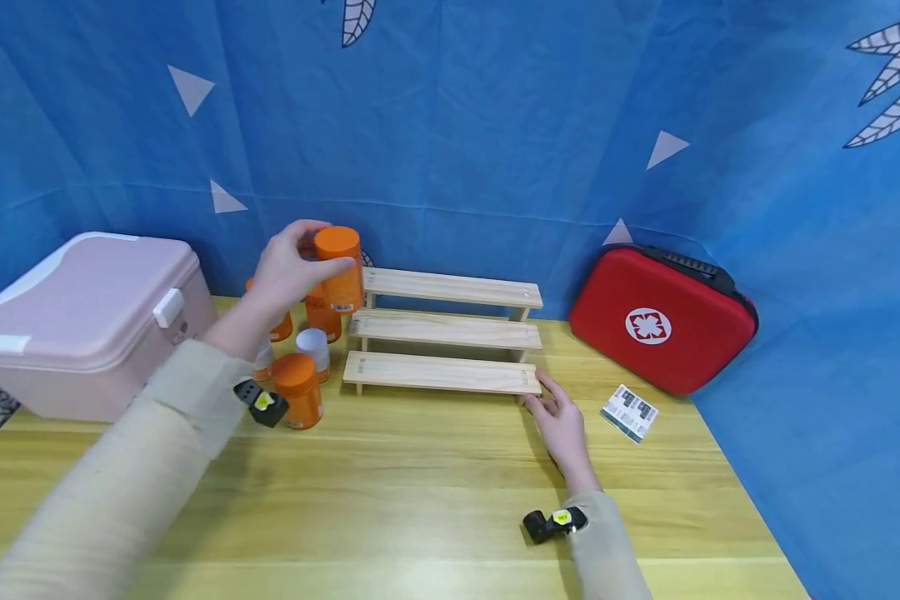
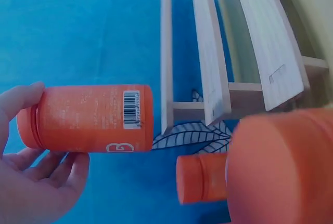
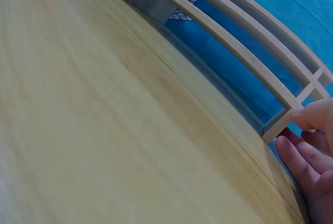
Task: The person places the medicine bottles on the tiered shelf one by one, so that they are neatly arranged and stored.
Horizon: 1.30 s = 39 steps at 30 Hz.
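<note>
In the head view my left hand [image 1: 283, 268] holds an orange lidded bottle [image 1: 342, 279] upright above the left end of a three-step wooden rack [image 1: 442, 372]. The left wrist view shows thumb and fingers around the lid end of this bottle [image 2: 91, 119], its barcode facing the camera. My right hand [image 1: 562, 423] pinches the front right corner of the rack's lowest step, thumb above and fingers beneath at the end support [image 3: 277, 125]. More orange bottles [image 1: 297, 390] and a white-capped bottle [image 1: 313, 343] stand left of the rack, some partly behind my left arm.
A pink lidded box [image 1: 90, 308] stands at the left. At the back right a red first-aid case [image 1: 660, 292] leans against the blue cloth [image 1: 495, 125]. A small printed packet [image 1: 630, 412] lies on the wooden table [image 1: 420, 500] near my right hand.
</note>
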Available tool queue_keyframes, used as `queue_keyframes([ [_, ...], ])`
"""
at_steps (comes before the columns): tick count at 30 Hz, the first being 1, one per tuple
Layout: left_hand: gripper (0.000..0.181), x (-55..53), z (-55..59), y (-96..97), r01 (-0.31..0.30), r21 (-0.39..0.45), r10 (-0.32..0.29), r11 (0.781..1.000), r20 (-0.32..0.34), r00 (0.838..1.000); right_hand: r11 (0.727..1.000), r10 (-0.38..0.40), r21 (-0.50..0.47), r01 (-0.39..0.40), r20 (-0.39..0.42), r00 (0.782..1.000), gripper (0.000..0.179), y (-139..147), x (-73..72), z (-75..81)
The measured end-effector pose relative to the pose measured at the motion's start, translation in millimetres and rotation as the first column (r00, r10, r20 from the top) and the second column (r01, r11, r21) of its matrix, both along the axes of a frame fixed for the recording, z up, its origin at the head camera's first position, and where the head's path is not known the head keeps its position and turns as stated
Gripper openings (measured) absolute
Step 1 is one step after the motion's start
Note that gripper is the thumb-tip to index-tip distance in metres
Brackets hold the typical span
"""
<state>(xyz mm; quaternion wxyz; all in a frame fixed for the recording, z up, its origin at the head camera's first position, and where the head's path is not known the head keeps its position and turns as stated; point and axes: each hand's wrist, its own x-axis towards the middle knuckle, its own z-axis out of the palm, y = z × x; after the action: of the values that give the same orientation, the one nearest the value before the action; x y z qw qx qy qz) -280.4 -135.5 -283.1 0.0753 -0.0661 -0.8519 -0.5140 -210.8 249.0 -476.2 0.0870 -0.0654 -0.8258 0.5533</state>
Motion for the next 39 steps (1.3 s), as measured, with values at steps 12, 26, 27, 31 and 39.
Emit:
queue_keyframes([
  [12, 0.061, -47.7, -17.1, 55.0, -0.101, 0.139, 0.104, 0.985, -0.019, 0.994, 1.0, -0.013, -0.005, 0.013, -0.004, 1.0, 0.048, 1, 3.3, 4.8],
  [26, 0.065, -61.4, -14.5, 67.1, -0.111, 0.111, 0.111, 0.988, 0.007, 0.994, 1.0, -0.006, 0.009, 0.006, -0.036, 0.999, 0.048, -1, -1.1, -0.4],
  [27, 0.066, -62.1, -14.7, 66.8, -0.11, 0.094, 0.11, 0.989, 0.008, 0.994, 1.0, -0.006, 0.01, 0.006, -0.034, 0.999, 0.048, -1, -1.5, -0.5],
  [31, 0.075, -63.6, -13.9, 66.4, -0.099, 0.059, 0.098, 0.993, 0.031, 0.995, 1.0, -0.001, 0.014, 0.001, -0.026, 1.0, 0.048, -1, -2.0, -0.1],
  [39, 0.082, -50.8, -6.0, 59.3, -0.058, 0.055, 0.057, 0.997, 0.023, 0.998, 1.0, 0.007, 0.023, -0.007, -0.023, 1.0, 0.049, 0, 1.9, 0.7],
])
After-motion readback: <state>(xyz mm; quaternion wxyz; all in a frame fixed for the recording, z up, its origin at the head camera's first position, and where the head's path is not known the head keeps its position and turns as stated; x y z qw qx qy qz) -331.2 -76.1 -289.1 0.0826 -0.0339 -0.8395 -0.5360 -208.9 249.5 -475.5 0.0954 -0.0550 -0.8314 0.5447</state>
